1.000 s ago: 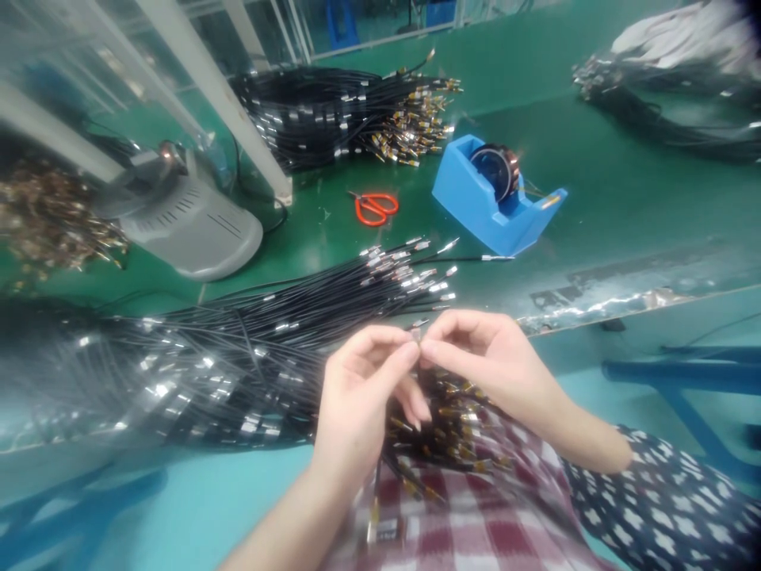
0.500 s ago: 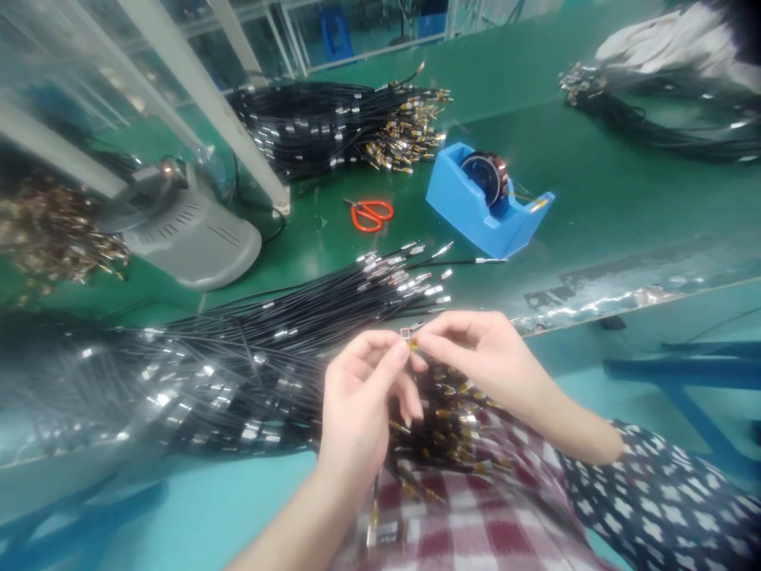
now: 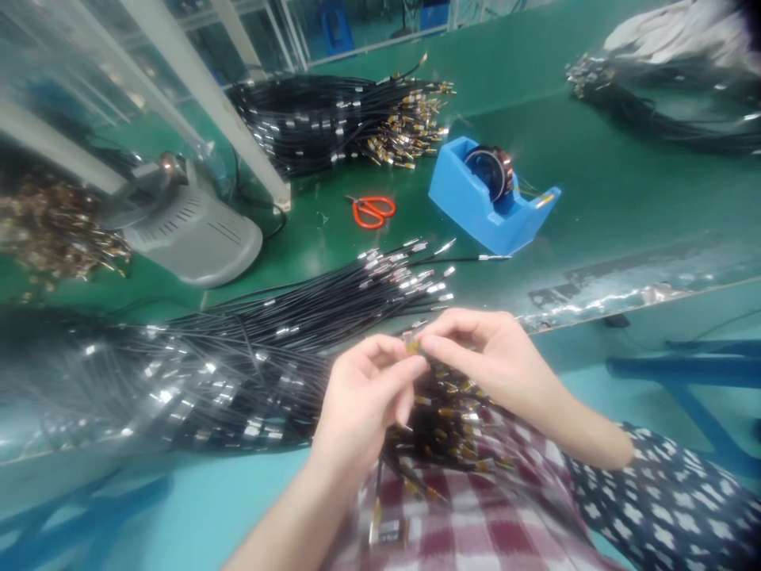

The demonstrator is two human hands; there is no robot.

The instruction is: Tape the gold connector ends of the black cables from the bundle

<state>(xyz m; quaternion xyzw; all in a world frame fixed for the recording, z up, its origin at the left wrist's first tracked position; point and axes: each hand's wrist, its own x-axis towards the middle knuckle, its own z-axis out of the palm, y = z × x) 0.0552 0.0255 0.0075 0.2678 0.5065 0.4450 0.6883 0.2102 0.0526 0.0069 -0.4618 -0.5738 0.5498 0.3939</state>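
Observation:
Between my hands is a cable end (image 3: 410, 342) with a small metal connector and amber tape on it. My right hand (image 3: 487, 345) pinches it between thumb and forefinger from the right. Closed from the left, my left hand (image 3: 369, 388) has its forefinger against the connector and its thumb just below. Beneath both hands a bundle of black cables (image 3: 285, 293) runs across the table's front edge. Many amber-taped ends (image 3: 457, 412) of cables hang over my checkered apron (image 3: 476, 523). What lies inside my left fingers is partly hidden.
Beyond the bundle lie red-handled scissors (image 3: 372, 212) and a blue tape dispenser (image 3: 487, 198) with an amber roll. A grey machine (image 3: 193, 230) stands at left near white posts (image 3: 208, 95). More cables (image 3: 333, 119) lie behind; coiled cables (image 3: 659, 127) sit far right.
My left thumb has slid right and down across the connector, and the left fingers have curled in. The connector has tilted slightly. My right hand keeps its pinch.

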